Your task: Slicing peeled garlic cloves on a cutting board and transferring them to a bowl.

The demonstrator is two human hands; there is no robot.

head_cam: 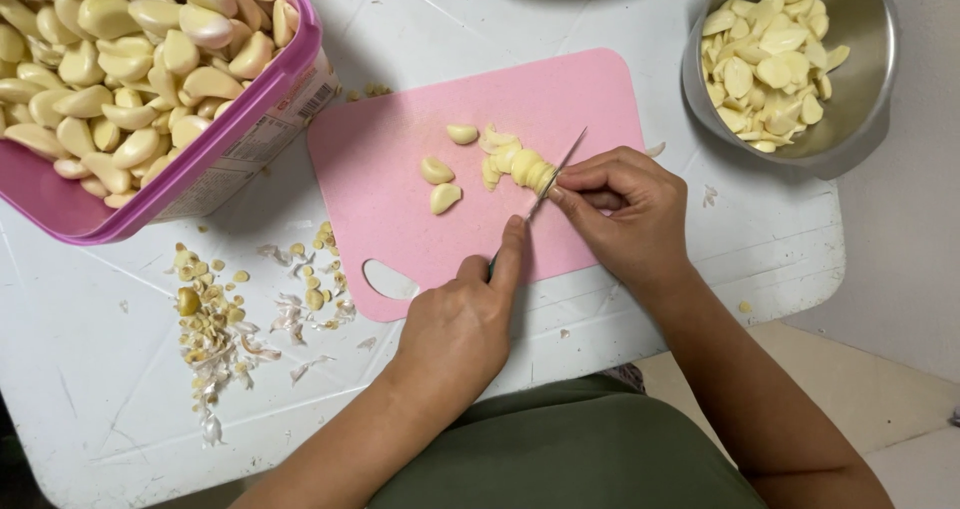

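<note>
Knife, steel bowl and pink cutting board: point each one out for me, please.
Knife (560,164), head view, on the bare blade above the fingers.
Steel bowl (870,89), head view, on its inner right wall.
Pink cutting board (380,169), head view, on a bare patch left of the cloves.

- single view, from a camera worn on the person's head, looking steeply down and slightly forward over the lap.
- close range: the white table (120,369) fills most of the frame, the pink cutting board (400,229) near centre.
- both forearms enter from the bottom edge.
- floor shows at the right and lower right.
- no second view, so no shared part.
</note>
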